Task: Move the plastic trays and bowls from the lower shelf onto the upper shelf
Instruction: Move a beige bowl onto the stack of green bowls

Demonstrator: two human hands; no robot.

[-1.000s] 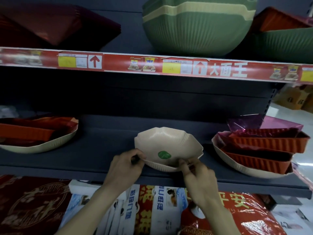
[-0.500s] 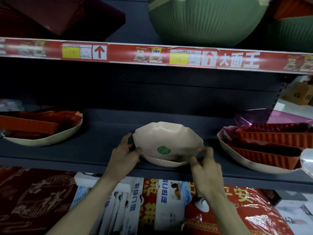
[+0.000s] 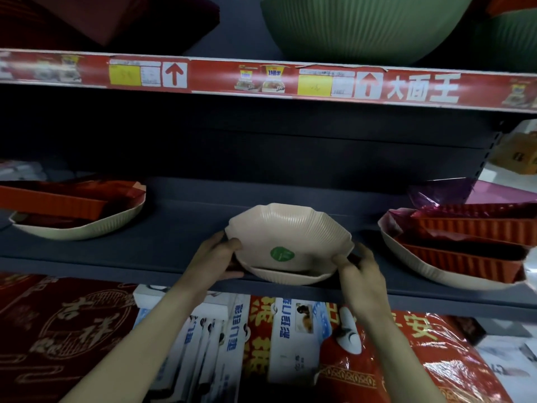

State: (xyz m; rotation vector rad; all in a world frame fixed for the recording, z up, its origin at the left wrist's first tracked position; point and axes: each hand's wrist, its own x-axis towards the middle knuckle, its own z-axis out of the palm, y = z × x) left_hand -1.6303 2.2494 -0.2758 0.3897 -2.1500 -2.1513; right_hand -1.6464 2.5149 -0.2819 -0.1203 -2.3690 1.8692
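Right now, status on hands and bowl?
Left hand and right hand both grip the beige bowl by its rim. Bowl tilted over a second bowl on the lower shelf. Green bowl already fills the upper shelf directly above.

the upper shelf strip (image 3: pixel 209 80) reads 大面王 beside up-arrow signs (image 3: pixel 174 74); a red bag (image 3: pixel 441 365) shows 安.
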